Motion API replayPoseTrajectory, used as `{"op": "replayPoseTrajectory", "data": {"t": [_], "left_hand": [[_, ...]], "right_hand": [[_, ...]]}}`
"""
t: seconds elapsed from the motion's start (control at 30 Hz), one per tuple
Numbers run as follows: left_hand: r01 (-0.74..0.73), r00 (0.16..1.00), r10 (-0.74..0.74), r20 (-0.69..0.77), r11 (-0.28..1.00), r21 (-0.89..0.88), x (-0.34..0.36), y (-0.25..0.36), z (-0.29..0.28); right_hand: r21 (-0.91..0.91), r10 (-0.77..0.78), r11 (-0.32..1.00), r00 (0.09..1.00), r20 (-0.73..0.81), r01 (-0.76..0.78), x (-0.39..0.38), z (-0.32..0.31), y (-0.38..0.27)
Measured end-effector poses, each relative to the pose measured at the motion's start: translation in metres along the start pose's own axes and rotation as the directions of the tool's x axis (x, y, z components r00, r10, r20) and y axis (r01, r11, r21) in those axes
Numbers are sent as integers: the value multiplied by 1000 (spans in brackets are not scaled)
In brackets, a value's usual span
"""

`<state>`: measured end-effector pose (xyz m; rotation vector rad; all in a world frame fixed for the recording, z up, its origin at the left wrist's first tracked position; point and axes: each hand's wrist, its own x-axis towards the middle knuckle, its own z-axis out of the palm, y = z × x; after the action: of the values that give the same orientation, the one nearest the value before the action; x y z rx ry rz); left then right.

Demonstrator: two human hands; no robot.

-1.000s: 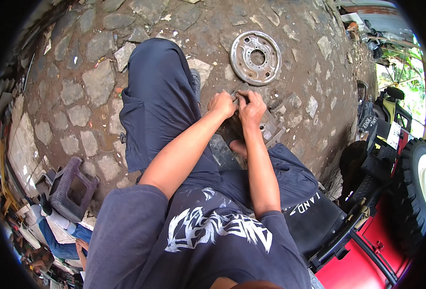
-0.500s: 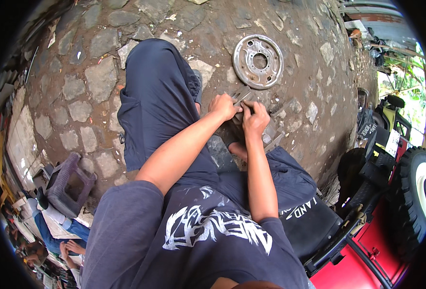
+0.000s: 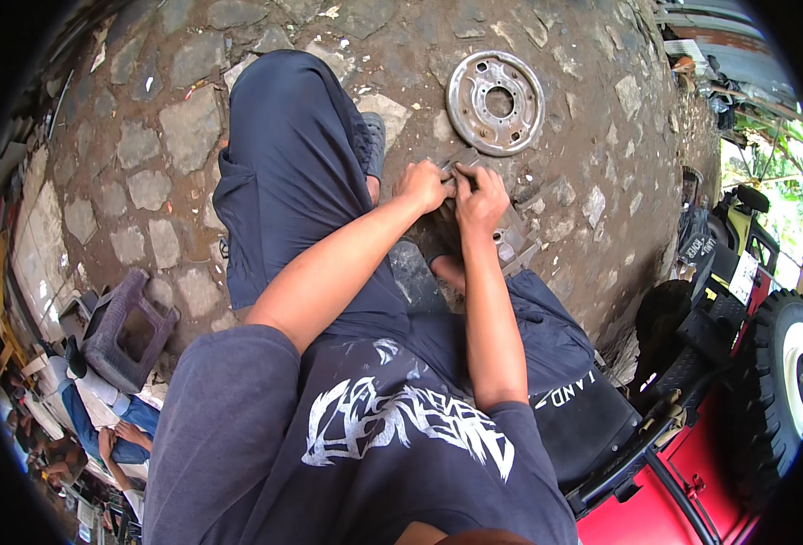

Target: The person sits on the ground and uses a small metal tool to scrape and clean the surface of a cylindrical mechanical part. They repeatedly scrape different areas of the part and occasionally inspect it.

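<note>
Close together over the ground, both hands grip a small grey metal piece (image 3: 461, 167) whose kind I cannot make out. My left hand (image 3: 423, 186) is closed, its fingers curled at the piece's left side. My right hand (image 3: 482, 202) pinches it from the right, fingers pressed together. Much of the piece is hidden by my fingers. Below and right of my right hand, a grey metal block-like part (image 3: 516, 240) lies low by my foot. Just beyond my hands, a round worn metal disc (image 3: 457, 107) with a central hole and slots lies flat.
Uneven stones (image 3: 191, 121) set in dirt make up the ground. To the right stands a red vehicle (image 3: 674, 495) with a large black tyre (image 3: 768, 372). A purple-grey plastic stool (image 3: 126, 329) lies at the left, near a seated person in jeans (image 3: 134, 436).
The whole view has shifted slightly, so the disc sits higher and further right. Both hands keep their grip on the metal piece, and more of the block-like part shows beside my right wrist.
</note>
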<state>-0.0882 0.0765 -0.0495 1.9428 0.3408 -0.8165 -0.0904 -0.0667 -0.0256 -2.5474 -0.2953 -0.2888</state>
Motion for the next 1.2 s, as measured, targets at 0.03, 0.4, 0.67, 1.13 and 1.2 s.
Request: {"op": "replayPoseTrajectory", "data": {"t": [0.03,0.4,0.67,1.13,1.2], "left_hand": [[-2,1000,2,-3,1000,-4,2,-3,4],[-34,999,32,-42,999,-43,7,-10,11],[-22,1000,22,1,999,-43,8,-9,4],[-76,997,76,-14,997,6,10,-8,-2],[-62,998,62,6,998,30,9,-9,-2]], "right_hand": [[-14,-44,999,999,11,45,6,5,0],[-107,21,994,999,-34,-25,3,-17,15],[24,49,999,999,-7,-49,-5,-12,4],[880,859,329,496,-127,-344,-21,-25,20],[899,881,250,469,-58,-359,-44,-39,0]]}}
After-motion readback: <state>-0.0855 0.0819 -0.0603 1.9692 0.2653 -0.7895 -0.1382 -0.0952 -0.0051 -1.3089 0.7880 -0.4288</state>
